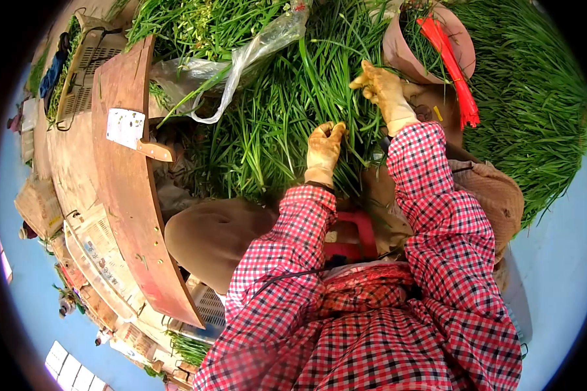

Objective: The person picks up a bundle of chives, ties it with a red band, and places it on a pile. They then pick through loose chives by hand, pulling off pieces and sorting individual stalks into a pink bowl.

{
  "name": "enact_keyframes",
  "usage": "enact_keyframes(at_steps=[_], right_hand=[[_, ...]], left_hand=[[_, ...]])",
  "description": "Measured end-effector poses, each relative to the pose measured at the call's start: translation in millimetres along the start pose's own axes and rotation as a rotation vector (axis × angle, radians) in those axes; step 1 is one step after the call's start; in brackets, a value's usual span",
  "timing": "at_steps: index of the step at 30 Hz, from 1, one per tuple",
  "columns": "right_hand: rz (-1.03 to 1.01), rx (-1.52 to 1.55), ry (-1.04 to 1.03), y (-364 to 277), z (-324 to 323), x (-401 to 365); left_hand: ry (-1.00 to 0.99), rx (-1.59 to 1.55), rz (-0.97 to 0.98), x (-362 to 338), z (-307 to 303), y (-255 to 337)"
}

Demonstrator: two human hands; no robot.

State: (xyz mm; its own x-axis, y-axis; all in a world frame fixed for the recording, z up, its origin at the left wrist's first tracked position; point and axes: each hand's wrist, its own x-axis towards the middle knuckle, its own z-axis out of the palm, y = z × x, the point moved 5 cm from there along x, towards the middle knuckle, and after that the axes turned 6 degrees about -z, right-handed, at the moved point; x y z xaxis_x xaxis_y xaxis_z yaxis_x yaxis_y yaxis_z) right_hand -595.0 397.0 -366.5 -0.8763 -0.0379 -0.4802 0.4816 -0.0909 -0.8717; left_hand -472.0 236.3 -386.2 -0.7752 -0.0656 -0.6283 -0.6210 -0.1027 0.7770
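My left hand (325, 146), in a yellowish glove, is over the pile of long green stalks (261, 124), its thumb and fingertips pressed together; what lies between them is too small to make out. Farther forward and to the right, my right hand (379, 88), gloved alike, has its fingers apart above the stalks, beside a pink bucket (398, 44). Green stalks stand inside the bucket, and a bundle of red strips (451, 72) hangs over its rim. A clear plastic bag (241, 62) lies across the stalks at the upper left.
A wooden board (120, 189) at the left holds a cleaver (127, 128) with a wooden handle. Beyond it are plastic crates (98, 260) and a cardboard box (39, 205). More green stalks (535, 98) cover the right side. A red stool (365, 234) shows between my knees.
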Motion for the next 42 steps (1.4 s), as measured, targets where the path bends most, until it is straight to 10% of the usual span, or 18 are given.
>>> enact_keyframes(at_steps=[14,19,42], right_hand=[[-0.096,-0.12,-0.153,-43.1,59.5,-10.2],[-0.105,0.031,-0.063,-36.8,41.2,-7.5],[-0.345,0.23,0.062,-53.3,26.2,-12.0]], left_hand=[[-0.156,0.085,0.09,6.7,-0.8,-3.7],[-0.327,-0.38,0.047,9.9,14.2,4.7],[-0.232,-0.718,0.057,37.0,3.2,-26.4]])
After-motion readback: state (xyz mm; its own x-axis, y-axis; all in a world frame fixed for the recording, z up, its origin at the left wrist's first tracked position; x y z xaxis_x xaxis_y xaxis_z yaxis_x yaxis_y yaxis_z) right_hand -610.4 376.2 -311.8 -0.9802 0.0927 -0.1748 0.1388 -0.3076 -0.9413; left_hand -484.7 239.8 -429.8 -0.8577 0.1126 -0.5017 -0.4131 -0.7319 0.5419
